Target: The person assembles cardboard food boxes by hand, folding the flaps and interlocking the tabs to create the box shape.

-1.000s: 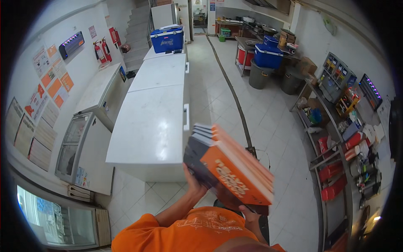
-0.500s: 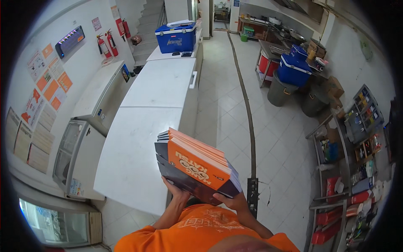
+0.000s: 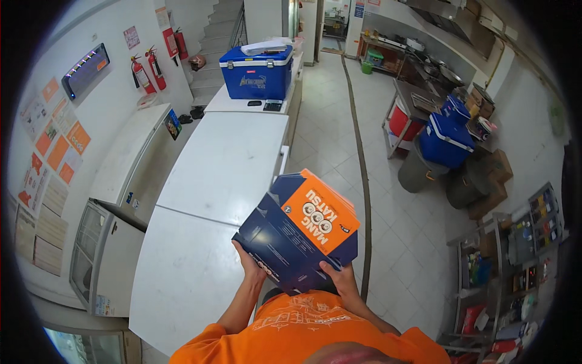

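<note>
Head view: a person in an orange shirt [image 3: 303, 318] grips a stack of flat cartons [image 3: 276, 233], dark blue with an orange panel, between both bare hands in a white-tiled room. The left hand [image 3: 250, 262] is closed around the lower left edge, its far fingers hidden behind the cardboard; the right hand [image 3: 343, 280] clasps the lower right, thumb pressed on the front face. The cartons are held up in front of the chest, tilted, their left side overlapping the near right edge of the white chest freezers [image 3: 224, 164] as seen from above; whether they touch it cannot be told. Half a second ago the stack showed its layered edges along the top; now it has been turned so that the broad printed face of the front carton lies toward the camera, leaving only a thin fan of orange edges at the right. The turn exposes the front piece and covers most of those behind, so their number cannot be read. Neither hand has let go, and the load appears steady. Farther along the freezers sits a blue cooler box [image 3: 254, 79] topped with papers [image 3: 264, 47], with a small black device [image 3: 254, 103] just before it.
</note>
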Action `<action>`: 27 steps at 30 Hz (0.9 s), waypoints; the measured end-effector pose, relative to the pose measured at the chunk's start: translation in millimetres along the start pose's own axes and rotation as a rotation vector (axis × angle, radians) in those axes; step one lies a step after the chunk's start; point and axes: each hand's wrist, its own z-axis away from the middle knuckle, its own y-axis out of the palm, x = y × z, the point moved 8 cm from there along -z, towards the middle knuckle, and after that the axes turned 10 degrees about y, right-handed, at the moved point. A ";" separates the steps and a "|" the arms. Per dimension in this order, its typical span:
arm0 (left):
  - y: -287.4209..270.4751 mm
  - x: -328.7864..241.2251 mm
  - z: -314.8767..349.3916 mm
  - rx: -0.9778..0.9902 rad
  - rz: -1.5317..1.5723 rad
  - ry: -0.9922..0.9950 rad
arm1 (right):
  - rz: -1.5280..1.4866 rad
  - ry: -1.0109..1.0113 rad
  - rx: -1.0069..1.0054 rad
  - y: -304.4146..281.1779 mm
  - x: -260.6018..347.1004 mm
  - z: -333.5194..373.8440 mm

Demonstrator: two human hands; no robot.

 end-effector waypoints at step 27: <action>-46.8 43.9 -70.7 -1.253 0.407 0.584 | 0.399 0.686 1.094 206.0 -58.0 -414.2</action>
